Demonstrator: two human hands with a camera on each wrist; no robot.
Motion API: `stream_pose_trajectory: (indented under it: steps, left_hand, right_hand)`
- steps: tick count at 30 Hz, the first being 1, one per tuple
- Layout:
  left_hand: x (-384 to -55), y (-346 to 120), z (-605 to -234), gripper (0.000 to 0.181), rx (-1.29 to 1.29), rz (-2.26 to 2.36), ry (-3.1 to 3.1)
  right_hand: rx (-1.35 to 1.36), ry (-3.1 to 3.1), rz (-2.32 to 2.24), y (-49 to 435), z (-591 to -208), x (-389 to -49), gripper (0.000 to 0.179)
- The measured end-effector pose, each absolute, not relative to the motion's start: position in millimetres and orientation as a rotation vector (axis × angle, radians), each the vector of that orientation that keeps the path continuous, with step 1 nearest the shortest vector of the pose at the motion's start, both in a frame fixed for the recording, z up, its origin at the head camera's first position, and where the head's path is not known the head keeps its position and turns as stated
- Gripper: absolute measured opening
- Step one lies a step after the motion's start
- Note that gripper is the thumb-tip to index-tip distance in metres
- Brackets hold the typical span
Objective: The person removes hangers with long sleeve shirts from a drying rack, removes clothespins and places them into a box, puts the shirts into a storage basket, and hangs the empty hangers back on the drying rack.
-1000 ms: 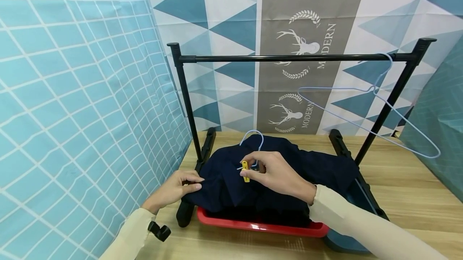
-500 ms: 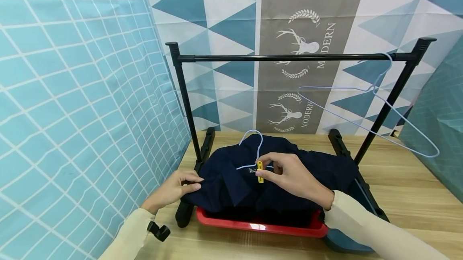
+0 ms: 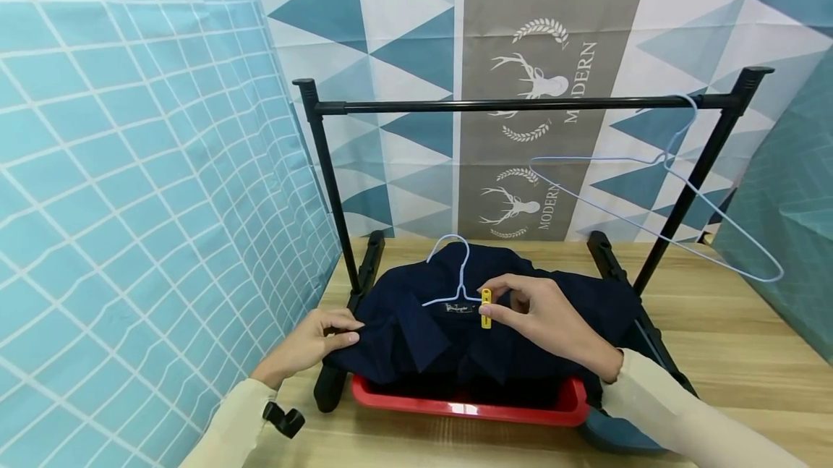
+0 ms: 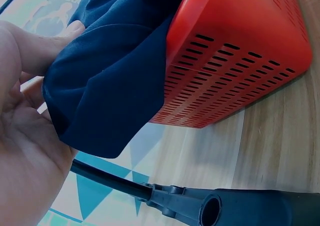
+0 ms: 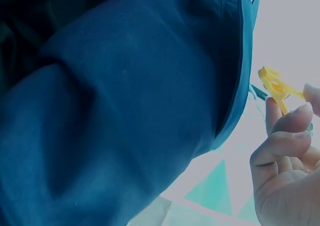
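A navy collared shirt [image 3: 403,341] lies over a red basket [image 3: 468,410], with the hook of a light-blue wire hanger [image 3: 463,258] rising from its neck beside the label. My left hand [image 3: 319,341] pinches the shirt at its left end; in the left wrist view the cloth [image 4: 115,81] drapes from between thumb and fingers beside the basket's slotted wall. Between thumb and fingers of my right hand [image 3: 540,312] is a yellow clothespin [image 3: 486,309], held above the collar at the hanger's right arm. The right wrist view shows the clothespin [image 5: 275,88] with its legs spread at an angle.
A black garment rack [image 3: 520,104] stands over the basket, its feet [image 3: 371,265] on the wooden table [image 3: 735,323]. A second wire hanger [image 3: 664,158] hangs near the bar's right end. A dark blue tub [image 3: 618,432] sits behind my right forearm. Patterned sheets line the back and left.
My right hand has moved right with the clothespin, from the hanger's neck to its right arm, uncovering the shirt label. The left hand keeps its hold on the cloth.
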State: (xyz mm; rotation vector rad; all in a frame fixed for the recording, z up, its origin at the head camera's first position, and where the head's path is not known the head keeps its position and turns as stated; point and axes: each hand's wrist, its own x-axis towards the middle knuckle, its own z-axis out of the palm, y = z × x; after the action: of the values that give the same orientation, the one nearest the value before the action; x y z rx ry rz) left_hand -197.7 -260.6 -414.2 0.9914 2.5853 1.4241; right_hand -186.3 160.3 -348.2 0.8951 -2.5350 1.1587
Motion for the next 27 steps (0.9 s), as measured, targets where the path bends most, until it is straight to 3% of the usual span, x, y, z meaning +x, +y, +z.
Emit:
stream_pose_trajectory:
  steps: [27]
  left_hand:
    - [-193.6, -261.2, -411.9, 0.022, 0.956, 1.43, 2.571]
  right_hand:
    - [0.636, -2.615, 1.129, 211.7, -357.5, -173.4, 0.026]
